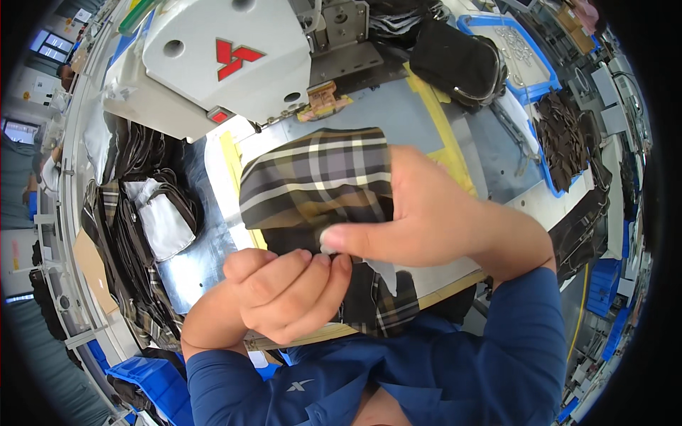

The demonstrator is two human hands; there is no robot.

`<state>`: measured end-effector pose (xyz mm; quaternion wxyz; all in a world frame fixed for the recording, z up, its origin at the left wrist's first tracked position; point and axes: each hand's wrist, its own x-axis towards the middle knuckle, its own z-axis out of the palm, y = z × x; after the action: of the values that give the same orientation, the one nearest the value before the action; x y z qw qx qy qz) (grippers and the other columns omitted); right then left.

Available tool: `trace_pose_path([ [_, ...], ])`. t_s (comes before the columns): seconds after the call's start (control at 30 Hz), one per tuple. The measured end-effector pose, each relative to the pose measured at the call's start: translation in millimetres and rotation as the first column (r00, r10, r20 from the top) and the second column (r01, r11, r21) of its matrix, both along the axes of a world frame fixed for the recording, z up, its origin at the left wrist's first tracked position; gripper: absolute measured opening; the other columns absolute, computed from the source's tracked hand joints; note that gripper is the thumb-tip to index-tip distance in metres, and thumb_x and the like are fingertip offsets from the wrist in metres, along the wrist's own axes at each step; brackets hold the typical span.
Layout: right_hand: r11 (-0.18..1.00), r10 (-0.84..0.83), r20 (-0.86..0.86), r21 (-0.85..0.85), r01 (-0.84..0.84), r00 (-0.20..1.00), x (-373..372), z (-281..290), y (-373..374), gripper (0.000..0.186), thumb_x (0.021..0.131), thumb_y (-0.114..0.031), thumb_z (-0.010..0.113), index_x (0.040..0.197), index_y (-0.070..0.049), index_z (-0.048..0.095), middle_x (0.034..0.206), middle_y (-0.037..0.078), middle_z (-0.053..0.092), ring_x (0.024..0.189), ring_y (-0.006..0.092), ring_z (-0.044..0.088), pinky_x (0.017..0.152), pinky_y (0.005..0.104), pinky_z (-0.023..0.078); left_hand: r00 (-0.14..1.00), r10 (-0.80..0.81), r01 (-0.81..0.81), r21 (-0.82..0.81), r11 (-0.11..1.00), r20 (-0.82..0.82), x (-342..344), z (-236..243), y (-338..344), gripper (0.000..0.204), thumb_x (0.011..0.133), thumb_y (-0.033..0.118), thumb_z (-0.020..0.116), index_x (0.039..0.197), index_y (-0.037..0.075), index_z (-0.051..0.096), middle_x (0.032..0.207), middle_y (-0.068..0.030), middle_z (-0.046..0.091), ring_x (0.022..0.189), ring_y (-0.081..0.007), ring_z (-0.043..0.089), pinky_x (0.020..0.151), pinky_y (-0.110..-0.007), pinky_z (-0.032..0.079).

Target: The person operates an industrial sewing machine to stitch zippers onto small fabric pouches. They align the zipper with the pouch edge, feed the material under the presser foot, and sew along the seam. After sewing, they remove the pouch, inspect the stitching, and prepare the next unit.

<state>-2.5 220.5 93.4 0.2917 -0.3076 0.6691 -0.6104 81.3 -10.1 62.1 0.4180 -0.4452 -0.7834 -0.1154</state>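
Observation:
A brown, grey and white plaid fabric piece (320, 170), perhaps a small pouch, is held over the front of the work surface. My right hand (426, 220) grips it from the right; its fingers are hidden behind the cloth and its thumb presses on the lower edge. My left hand (288, 295) is closed at that dark lower edge, its fingers curled close to the right thumb. A small whitish bit (327, 248) shows at the thumb tip. More plaid cloth (394, 305) hangs below my hands, against the table's front edge.
A white sewing machine head (227, 64) stands beyond the cloth. Dark stacked pouches (160, 213) lie left. A black pouch (458, 60), tweezers (515, 131), a blue-rimmed tray of metal parts (511, 50) and a tray of brown strips (561, 138) are at right.

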Motion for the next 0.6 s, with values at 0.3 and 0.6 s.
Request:
trace_pose_path([
  [0.3,0.996,-0.077,-0.217,0.028,0.086,0.973,9.7,2.5,-0.9,0.042,0.090,-0.015,0.087,0.127,-0.002,0.072,0.117,0.010,0.080,0.105,0.0177,0.072,0.095,0.0361,0.056,0.998,-0.060,0.061,-0.068,0.996,0.013,3.5,4.6,-0.5,0.030,0.060,0.013,0.078,0.090,0.007,0.082,0.087,0.0000,0.066,0.081,-0.0166,0.058,0.074,-0.032,0.038],
  [0.6,0.962,-0.271,-0.164,-0.056,0.266,0.949,20.6,-7.4,-10.7,0.040,0.090,-0.010,0.079,0.126,0.002,0.066,0.113,0.020,0.077,0.102,0.0367,0.074,0.094,0.0432,0.056,0.999,-0.020,0.023,-0.094,0.995,0.033,9.8,10.0,-0.4,0.025,0.071,-0.004,0.083,0.096,0.002,0.080,0.094,-0.0068,0.067,0.095,-0.0250,0.070,0.073,-0.034,0.051],
])
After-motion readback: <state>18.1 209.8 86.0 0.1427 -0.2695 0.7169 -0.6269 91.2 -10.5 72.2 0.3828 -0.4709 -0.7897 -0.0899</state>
